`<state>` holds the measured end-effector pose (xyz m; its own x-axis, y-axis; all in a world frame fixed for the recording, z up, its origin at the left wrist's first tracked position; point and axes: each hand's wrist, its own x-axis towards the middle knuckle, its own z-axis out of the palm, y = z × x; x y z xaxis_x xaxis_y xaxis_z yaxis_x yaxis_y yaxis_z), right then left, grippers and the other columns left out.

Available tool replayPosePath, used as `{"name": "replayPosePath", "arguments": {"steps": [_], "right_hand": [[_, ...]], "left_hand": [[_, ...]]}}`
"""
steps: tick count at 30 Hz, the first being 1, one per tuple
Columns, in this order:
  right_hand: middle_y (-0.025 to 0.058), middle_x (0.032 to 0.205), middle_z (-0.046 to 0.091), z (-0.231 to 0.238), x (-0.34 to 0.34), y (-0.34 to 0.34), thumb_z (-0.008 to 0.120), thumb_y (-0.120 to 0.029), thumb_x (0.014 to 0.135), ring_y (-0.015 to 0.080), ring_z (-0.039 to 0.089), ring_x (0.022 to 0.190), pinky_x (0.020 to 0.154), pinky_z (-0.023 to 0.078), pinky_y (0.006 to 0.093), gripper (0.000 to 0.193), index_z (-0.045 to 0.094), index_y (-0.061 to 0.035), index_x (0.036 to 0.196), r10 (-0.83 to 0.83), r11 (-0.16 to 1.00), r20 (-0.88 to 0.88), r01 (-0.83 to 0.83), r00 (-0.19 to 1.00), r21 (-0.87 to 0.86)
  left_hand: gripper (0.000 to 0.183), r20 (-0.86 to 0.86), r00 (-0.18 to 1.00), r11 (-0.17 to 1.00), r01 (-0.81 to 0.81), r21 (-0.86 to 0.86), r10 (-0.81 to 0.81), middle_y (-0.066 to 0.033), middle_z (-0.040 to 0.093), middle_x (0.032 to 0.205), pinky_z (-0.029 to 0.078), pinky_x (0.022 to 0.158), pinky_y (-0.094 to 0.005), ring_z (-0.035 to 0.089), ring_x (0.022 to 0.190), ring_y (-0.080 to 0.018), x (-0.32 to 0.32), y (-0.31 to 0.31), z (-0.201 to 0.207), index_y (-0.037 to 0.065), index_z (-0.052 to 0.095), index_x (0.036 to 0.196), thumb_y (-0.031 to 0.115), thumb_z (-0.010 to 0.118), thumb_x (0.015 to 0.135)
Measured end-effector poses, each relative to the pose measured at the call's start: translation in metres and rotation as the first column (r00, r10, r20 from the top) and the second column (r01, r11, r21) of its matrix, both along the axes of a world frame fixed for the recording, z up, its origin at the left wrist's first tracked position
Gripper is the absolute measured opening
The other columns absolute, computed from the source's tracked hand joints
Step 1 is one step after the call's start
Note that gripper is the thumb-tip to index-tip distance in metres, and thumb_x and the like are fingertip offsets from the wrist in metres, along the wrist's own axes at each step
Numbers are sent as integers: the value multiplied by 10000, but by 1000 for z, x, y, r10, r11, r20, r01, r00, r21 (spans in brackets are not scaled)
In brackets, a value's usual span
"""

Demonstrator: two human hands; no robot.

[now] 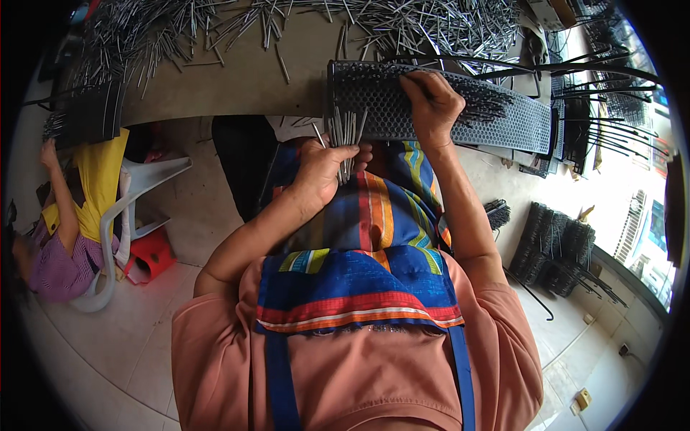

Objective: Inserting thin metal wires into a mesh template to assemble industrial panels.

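Note:
A bundle of thin grey rods [346,133] stands in my left hand [318,171], whose thumb and fingers close round it above my lap. Just right of it, a long dark board full of small round holes [384,118] slants across the table's front edge. My right hand [437,108] is over this board with fingers pinched against its surface; whatever they hold is hidden. Dark rod ends [485,100] fill many holes to the right of that hand, and more line the board's far edge.
Loose rods [438,29] are heaped along the far side of the table [230,90]. On the left, a person in yellow and purple [100,179] sits on a white plastic chair [118,208], one hand at a dark board. Black racks [553,248] stand on the floor at right.

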<state>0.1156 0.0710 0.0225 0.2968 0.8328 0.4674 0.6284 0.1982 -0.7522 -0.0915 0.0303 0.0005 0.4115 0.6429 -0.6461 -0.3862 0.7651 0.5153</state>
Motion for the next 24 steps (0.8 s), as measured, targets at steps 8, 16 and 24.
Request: {"name": "replayPosePath", "arguments": {"steps": [8, 16, 24], "right_hand": [[14, 750, 667, 5, 4, -3, 723, 43, 769, 41, 573, 679, 629, 458, 190, 86, 694, 22, 847, -60, 996, -78, 55, 995, -68], [51, 733, 658, -2, 9, 3, 740, 5, 736, 108, 599, 632, 596, 462, 235, 100, 702, -1, 828, 6, 998, -37, -8, 999, -60], [78, 733, 650, 0, -4, 8, 762, -38, 729, 166, 629, 622, 580, 476, 266, 139, 727, -26, 863, 34, 991, 144, -15, 989, -131]], "left_hand": [[233, 3, 1000, 999, -13, -35, 13, -164, 702, 898, 587, 624, -350, 700, 739, -246, 5, 4, 4, -20, 614, 1040, -80, 590, 817], [212, -52, 998, 999, 46, -26, -48, -118, 705, 903, 573, 630, -321, 685, 747, -205, 4, 3, 1, 22, 626, 1033, -57, 590, 840], [227, 4, 1000, 1000, 26, -4, -26, -148, 701, 917, 579, 657, -337, 692, 767, -222, 9, 4, 7, 2, 622, 1050, -63, 589, 836]]}}
